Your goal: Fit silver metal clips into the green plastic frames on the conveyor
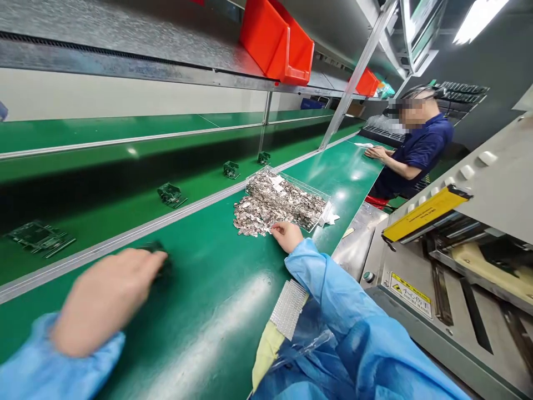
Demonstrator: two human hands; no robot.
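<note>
My left hand [112, 291], smeared by motion, is over the green tabletop at the left. Its fingers are closed on a dark circuit board [165, 266], blurred and mostly hidden behind them. At the near edge of a heap of small silvery metal pieces [252, 216], my right hand [288, 236] pinches thumb and forefinger together. A tiny light piece shows at those fingertips, partly lost against the heap. More such pieces fill a clear plastic tray [322, 195] that lies beside the heap, with loose ones spread out at its left.
On the lower green belt beyond a metal rail [183, 212], several circuit boards [170, 195] lie in a row. A sheet of small silver pads [288, 308] rests by my lap. A machine [400, 333] stands at right; a co-worker [425, 147] sits farther along. Red bins [275, 44] sit overhead.
</note>
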